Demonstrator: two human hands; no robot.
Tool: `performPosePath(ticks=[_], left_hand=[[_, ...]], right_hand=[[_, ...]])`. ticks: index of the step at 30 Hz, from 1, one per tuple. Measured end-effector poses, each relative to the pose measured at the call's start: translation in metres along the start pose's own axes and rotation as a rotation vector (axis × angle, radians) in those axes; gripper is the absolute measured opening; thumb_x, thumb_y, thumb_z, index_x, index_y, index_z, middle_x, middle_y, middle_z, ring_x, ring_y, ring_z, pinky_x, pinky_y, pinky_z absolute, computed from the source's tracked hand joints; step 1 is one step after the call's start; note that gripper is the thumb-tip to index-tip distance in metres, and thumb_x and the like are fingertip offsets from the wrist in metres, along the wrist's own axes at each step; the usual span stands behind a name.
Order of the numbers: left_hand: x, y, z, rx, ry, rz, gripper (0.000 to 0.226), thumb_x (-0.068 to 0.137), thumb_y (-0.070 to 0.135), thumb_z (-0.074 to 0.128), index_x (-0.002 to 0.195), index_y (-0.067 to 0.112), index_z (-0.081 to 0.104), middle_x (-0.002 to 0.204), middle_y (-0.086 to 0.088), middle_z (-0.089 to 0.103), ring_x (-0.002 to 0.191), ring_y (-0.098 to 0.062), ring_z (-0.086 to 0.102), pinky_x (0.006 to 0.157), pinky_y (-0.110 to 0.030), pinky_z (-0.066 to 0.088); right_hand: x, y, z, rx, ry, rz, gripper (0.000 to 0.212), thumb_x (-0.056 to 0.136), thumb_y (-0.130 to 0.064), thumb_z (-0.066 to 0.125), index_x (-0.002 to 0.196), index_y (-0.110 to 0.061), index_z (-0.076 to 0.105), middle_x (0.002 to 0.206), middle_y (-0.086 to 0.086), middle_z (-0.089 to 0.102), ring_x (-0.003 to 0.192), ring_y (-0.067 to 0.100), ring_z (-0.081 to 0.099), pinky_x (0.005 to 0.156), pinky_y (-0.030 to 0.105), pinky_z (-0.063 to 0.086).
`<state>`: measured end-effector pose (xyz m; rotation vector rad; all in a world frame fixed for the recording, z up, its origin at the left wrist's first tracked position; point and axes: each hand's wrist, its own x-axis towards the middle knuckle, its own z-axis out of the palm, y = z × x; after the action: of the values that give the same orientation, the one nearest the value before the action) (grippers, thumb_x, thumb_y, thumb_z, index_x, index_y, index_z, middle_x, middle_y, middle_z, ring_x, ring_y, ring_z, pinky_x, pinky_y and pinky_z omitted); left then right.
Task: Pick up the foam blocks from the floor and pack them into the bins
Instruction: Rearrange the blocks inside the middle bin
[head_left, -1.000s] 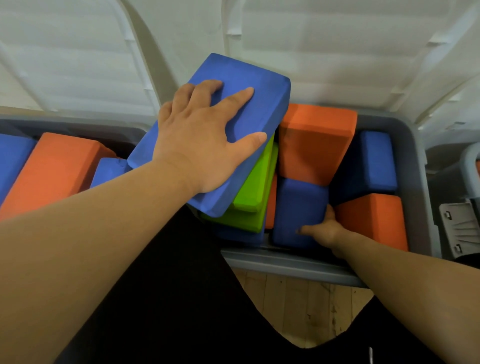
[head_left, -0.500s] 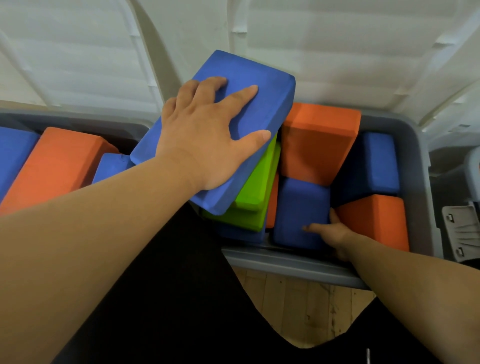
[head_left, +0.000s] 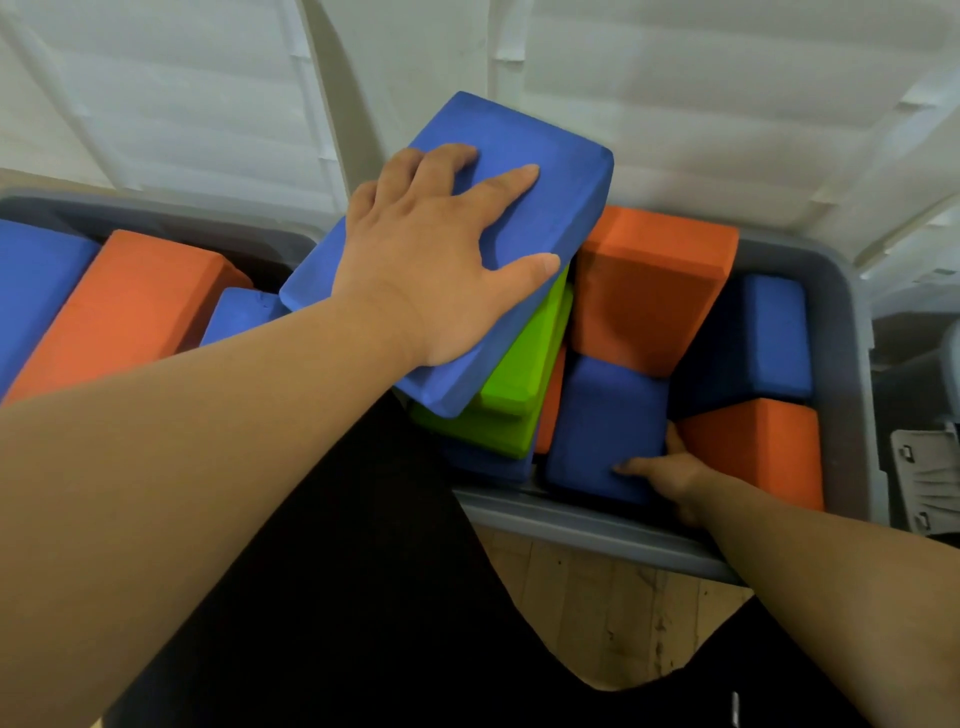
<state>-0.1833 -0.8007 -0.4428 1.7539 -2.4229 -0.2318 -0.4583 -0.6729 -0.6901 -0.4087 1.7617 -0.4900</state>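
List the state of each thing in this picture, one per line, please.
Large blue foam block: tilted, resting on the green blocks.
Green foam blocks: stacked, partly covered.
Small blue foam block: inside the bin.
Grey plastic bin: open, nearly full.
Left hand: flat on the large block.
Right hand: gripping the small block.

This is looking like a storage corner of a gym or play room, though the exact kind of room is hard to tell. A grey bin (head_left: 852, 364) is sitting beyond the left hand (head_left: 431, 260), holding foam blocks (head_left: 649, 280). White ribbed lids (head_left: 701, 104) are leaning behind it, and a wooden floor (head_left: 613, 613) is showing below the right hand (head_left: 670, 470).
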Motion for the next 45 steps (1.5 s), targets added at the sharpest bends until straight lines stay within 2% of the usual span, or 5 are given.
performPosePath(ticks=[18,22,29,35,45], left_hand=[[-0.005,0.005,0.002,0.018,0.009,0.023,0.080,0.080,0.085,0.028,0.154,0.054,0.027,0.161,0.004,0.027,0.148,-0.028,0.020,0.119,-0.051,0.019],[-0.004,0.004,0.001,0.021,-0.005,0.029,0.080,0.080,0.085,0.026,0.154,0.054,0.026,0.162,0.004,0.026,0.148,-0.029,0.020,0.119,-0.052,0.019],[-0.003,0.017,0.003,0.046,0.009,0.052,0.082,0.080,0.086,0.025,0.154,0.052,0.027,0.161,0.001,0.028,0.147,-0.031,0.021,0.117,-0.053,0.021],[-0.009,0.013,0.004,0.050,0.019,0.053,0.079,0.083,0.085,0.027,0.155,0.052,0.025,0.161,0.002,0.026,0.148,-0.030,0.020,0.119,-0.052,0.019],[-0.004,0.015,0.005,0.050,0.021,0.066,0.077,0.086,0.084,0.031,0.155,0.051,0.027,0.161,0.000,0.027,0.148,-0.031,0.021,0.119,-0.053,0.020]], right_hand=[[-0.044,-0.054,0.014,0.151,0.224,-0.118,0.076,0.085,-0.031,0.081,0.150,-0.029,0.042,0.133,0.001,0.061,0.105,0.025,0.062,0.080,0.043,0.056],[-0.073,-0.091,-0.016,-0.303,0.430,-0.250,0.100,0.079,-0.039,0.085,0.160,-0.018,0.030,0.162,0.008,0.039,0.144,0.028,0.042,0.117,0.037,0.036],[-0.085,-0.067,-0.005,-0.712,0.555,-0.553,0.069,0.092,-0.042,0.071,0.153,-0.025,0.045,0.159,0.017,0.029,0.131,0.042,0.050,0.106,0.044,0.042],[-0.075,-0.057,0.010,-0.919,0.371,-0.508,0.091,0.095,-0.041,0.062,0.164,-0.036,0.003,0.170,0.006,-0.014,0.127,0.047,0.048,0.098,0.044,0.044],[-0.091,-0.076,-0.019,-1.163,0.355,-0.324,0.080,0.098,-0.053,0.056,0.163,-0.028,0.017,0.167,0.012,0.016,0.137,0.038,0.045,0.103,0.045,0.043]])
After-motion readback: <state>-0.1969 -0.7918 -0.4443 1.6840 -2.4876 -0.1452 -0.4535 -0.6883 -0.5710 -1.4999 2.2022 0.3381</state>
